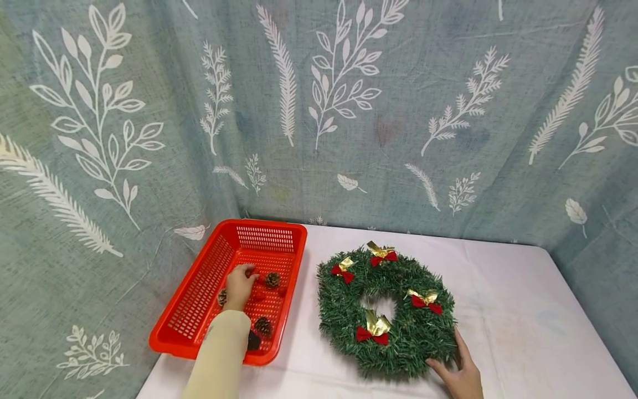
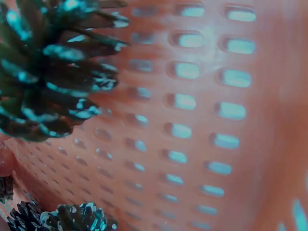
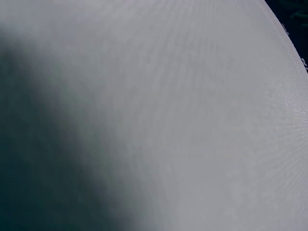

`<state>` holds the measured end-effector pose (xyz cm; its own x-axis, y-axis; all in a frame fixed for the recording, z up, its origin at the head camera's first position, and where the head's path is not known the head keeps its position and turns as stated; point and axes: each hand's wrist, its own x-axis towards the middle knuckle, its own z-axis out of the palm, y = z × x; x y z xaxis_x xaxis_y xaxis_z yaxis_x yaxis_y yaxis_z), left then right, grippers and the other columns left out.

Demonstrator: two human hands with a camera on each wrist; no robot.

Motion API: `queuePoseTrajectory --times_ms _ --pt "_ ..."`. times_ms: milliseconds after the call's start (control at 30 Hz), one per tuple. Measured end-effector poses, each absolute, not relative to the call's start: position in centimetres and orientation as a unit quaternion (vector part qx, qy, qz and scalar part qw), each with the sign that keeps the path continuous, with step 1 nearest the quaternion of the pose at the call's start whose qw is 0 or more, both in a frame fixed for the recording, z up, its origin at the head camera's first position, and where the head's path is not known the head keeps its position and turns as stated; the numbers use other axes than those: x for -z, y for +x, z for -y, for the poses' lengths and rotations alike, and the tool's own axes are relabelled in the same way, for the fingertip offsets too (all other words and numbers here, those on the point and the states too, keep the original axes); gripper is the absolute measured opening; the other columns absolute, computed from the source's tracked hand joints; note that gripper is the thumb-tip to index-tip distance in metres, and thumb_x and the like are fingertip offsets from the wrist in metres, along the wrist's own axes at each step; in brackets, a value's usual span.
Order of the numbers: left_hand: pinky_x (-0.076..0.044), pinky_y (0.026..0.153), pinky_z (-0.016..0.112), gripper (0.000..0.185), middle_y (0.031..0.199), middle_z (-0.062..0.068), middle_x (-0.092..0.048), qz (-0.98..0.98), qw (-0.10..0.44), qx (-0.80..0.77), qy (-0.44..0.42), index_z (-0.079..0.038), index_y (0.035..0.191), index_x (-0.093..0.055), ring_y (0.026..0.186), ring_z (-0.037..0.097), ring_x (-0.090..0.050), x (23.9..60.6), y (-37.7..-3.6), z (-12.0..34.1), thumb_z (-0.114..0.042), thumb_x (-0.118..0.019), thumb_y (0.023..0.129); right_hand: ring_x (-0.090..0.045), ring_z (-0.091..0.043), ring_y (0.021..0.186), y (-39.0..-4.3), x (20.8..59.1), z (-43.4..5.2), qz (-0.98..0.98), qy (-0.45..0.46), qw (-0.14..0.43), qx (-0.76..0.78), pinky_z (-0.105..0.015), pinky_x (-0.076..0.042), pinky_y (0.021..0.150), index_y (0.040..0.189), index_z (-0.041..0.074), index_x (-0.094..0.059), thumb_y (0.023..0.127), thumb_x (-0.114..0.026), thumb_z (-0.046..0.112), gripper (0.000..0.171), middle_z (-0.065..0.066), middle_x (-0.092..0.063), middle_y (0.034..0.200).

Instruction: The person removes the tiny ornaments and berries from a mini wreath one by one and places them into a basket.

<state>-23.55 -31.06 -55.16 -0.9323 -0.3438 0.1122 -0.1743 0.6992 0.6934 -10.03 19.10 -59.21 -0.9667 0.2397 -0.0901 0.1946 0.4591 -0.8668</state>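
At lower left of the head view, the left hand (image 1: pixel 239 286) reaches into the red basket (image 1: pixel 199 299) with curled fingers on a small red thing among pine cones (image 1: pixel 272 279), while the right hand (image 1: pixel 461 377), fingers spread, touches the wreath (image 1: pixel 344 316) on the tabletop (image 1: pixel 523 321).

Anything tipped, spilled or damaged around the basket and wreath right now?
Nothing stands out. The red basket sits flat on the table with its pine cones inside; the left hand reaches in among them. The wreath lies flat, all four bows in place, the right hand at its edge.
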Motion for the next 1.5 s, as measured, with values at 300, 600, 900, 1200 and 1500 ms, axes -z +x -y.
queuePoseTrajectory --times_ms 300,600,900,1200,1500 --pt "-0.050 0.085 0.048 0.030 0.116 0.023 -0.058 0.904 0.115 0.383 0.152 0.002 0.120 -0.061 0.109 0.037 -0.055 55.0 -23.4 30.9 -0.004 -0.062 0.090 -0.030 -0.050 0.132 -10.0 59.2 -19.0 0.851 -0.127 0.027 -0.509 -0.055 -0.038 0.101 0.153 0.014 -0.009 0.075 -0.080 0.032 0.108 -0.029 -0.021 0.151" --pt "-0.050 0.087 0.047 0.033 0.121 0.021 -0.058 0.840 0.153 0.484 0.190 0.002 0.121 -0.060 0.110 0.033 -0.054 54.3 -23.9 30.9 -0.009 -0.065 0.089 -0.029 -0.050 0.133 -10.0 59.1 -19.1 0.850 -0.130 0.015 -0.510 -0.055 -0.037 0.102 0.154 0.014 -0.007 0.075 -0.079 0.035 0.108 -0.028 -0.019 0.152" --pt "-0.050 0.089 0.044 0.038 0.122 0.021 -0.058 0.825 0.153 0.505 0.202 0.001 0.124 -0.059 0.112 0.032 -0.054 52.5 -23.6 31.4 -0.016 -0.066 0.090 -0.029 -0.049 0.133 -9.9 59.1 -18.9 0.850 -0.133 0.025 -0.509 -0.055 -0.036 0.103 0.153 0.011 -0.008 0.075 -0.080 0.033 0.108 -0.027 -0.019 0.153" --pt "-0.049 0.069 0.013 0.042 0.123 0.020 -0.059 0.778 0.186 0.561 0.210 0.000 0.123 -0.059 0.098 0.021 -0.058 50.2 -22.8 32.8 -0.019 -0.070 0.087 -0.023 -0.053 0.133 -10.3 58.4 -19.2 0.866 -0.128 -0.005 -0.484 -0.062 -0.033 0.102 0.153 0.012 0.002 0.077 -0.077 0.040 0.113 -0.028 -0.009 0.154" --pt "-0.042 0.074 0.007 0.060 0.131 0.013 -0.054 0.779 0.158 0.579 0.181 -0.007 0.137 -0.049 0.114 0.023 -0.050 47.9 -22.2 33.3 -0.031 -0.070 0.086 -0.010 -0.051 0.138 -11.3 57.9 -21.3 0.854 -0.026 -0.027 -0.518 -0.036 -0.020 0.115 0.151 0.012 0.014 0.078 -0.078 0.024 0.119 -0.029 0.003 0.154"
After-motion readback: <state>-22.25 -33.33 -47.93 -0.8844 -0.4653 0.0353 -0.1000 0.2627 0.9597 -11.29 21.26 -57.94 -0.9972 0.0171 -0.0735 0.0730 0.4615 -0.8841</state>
